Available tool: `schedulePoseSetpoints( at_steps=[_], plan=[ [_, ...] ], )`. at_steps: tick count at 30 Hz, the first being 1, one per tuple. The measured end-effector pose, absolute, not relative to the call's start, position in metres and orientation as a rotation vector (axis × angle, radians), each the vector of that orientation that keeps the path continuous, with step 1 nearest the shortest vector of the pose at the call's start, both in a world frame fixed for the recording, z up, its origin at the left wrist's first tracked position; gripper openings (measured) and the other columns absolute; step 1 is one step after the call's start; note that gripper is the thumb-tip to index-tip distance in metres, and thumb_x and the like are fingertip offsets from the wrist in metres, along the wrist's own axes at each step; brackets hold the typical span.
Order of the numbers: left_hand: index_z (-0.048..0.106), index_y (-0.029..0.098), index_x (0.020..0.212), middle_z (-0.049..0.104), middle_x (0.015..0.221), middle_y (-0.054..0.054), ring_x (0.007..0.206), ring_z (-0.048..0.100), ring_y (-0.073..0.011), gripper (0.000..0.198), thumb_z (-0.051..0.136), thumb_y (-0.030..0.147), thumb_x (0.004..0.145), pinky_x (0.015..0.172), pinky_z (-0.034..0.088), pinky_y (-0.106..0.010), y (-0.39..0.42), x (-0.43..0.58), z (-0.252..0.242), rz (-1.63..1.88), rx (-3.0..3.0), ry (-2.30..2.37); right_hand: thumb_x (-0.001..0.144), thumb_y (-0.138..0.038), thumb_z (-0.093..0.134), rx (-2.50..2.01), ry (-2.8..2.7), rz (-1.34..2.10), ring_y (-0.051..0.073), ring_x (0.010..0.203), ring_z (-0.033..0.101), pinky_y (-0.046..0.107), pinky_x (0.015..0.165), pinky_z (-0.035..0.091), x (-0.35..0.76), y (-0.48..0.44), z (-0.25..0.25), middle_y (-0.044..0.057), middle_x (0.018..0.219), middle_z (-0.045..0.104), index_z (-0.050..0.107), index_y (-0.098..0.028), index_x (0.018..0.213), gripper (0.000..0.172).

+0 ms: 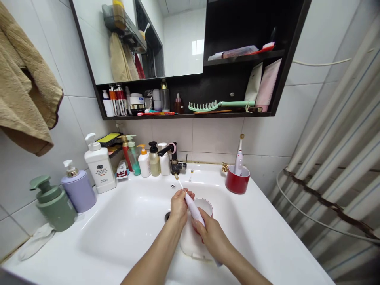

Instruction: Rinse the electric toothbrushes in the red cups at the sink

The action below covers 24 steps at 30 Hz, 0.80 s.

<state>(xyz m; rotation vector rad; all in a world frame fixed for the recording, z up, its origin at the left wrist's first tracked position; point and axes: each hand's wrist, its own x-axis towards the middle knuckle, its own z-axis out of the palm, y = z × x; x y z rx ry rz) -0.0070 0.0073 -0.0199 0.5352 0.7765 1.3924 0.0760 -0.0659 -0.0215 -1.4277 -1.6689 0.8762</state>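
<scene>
Over the white sink (127, 221), an electric toothbrush (194, 209) with a pale pinkish handle points up and away, its head near the faucet (175, 158). My right hand (212, 231) is wrapped round the handle's lower part. Around the upper end of the brush, my left hand (179, 206) has its fingers closed. Beneath the hands is a cup (207, 204) with a white inside and some red showing, partly hidden. A whitish translucent container (190, 245) lies under my right hand, and its full shape is hidden.
A red cup (237, 184) holding another electric toothbrush (239, 158) stands on the right rim. Pump bottles, including a purple one (78, 190) and a green one (56, 206), line the left and back. A dark shelf (190, 116) hangs above; a curtain (341, 158) hangs at right.
</scene>
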Motion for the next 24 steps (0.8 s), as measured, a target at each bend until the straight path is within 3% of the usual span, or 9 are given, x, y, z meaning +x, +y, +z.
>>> schedulePoseSetpoints(
  at_steps=[4, 9, 15, 19, 24],
  plan=[
    [0.045, 0.012, 0.063, 0.052, 0.051, 0.000, 0.051, 0.053, -0.0103, 0.003, 0.045, 0.016, 0.063, 0.056, 0.042, -0.025, 0.0071, -0.0064, -0.0195, 1.426, 0.524, 0.753, 0.068, -0.028, 0.034, -1.446, -1.631, 0.895, 0.010, 0.045, 0.039, 0.021, 0.045, 0.031, 0.0744, -0.0683, -0.0168, -0.004, 0.052, 0.041, 0.043, -0.022, 0.084, 0.019],
    [0.045, 0.012, 0.060, 0.050, 0.047, 0.001, 0.047, 0.052, -0.0092, 0.002, 0.047, 0.012, 0.060, 0.052, 0.041, -0.023, 0.0076, -0.0069, -0.0197, 1.405, 0.484, 0.759, 0.071, -0.036, 0.025, -1.331, -1.381, 1.460, 0.006, 0.038, 0.035, 0.019, 0.035, 0.028, 0.0720, -0.0698, -0.0157, -0.003, 0.058, 0.039, 0.039, -0.020, 0.077, 0.022],
    [0.046, 0.012, 0.062, 0.051, 0.050, 0.000, 0.049, 0.052, -0.0104, 0.001, 0.045, 0.013, 0.062, 0.053, 0.042, -0.025, 0.0092, -0.0084, -0.0193, 1.434, 0.476, 0.738, 0.068, -0.029, 0.035, -1.404, -1.621, 0.926, 0.009, 0.045, 0.038, 0.020, 0.044, 0.031, 0.0736, -0.0684, -0.0187, -0.004, 0.054, 0.040, 0.042, -0.021, 0.086, 0.021],
    [0.046, 0.012, 0.061, 0.051, 0.049, 0.000, 0.047, 0.052, -0.0100, 0.001, 0.045, 0.011, 0.061, 0.050, 0.042, -0.025, 0.0090, -0.0086, -0.0189, 1.428, 0.456, 0.758, 0.072, -0.030, 0.027, -1.399, -1.596, 1.155, 0.007, 0.040, 0.037, 0.019, 0.038, 0.030, 0.0738, -0.0682, -0.0203, -0.004, 0.054, 0.038, 0.040, -0.019, 0.087, 0.023],
    [0.046, 0.012, 0.059, 0.051, 0.048, -0.001, 0.045, 0.051, -0.0097, 0.003, 0.044, 0.010, 0.061, 0.049, 0.042, -0.024, 0.0082, -0.0078, -0.0169, 1.436, 0.435, 0.764, 0.071, -0.028, 0.029, -1.404, -1.585, 1.159, 0.006, 0.039, 0.036, 0.018, 0.037, 0.029, 0.0734, -0.0696, -0.0206, -0.004, 0.054, 0.037, 0.040, -0.018, 0.081, 0.018]
  ],
)
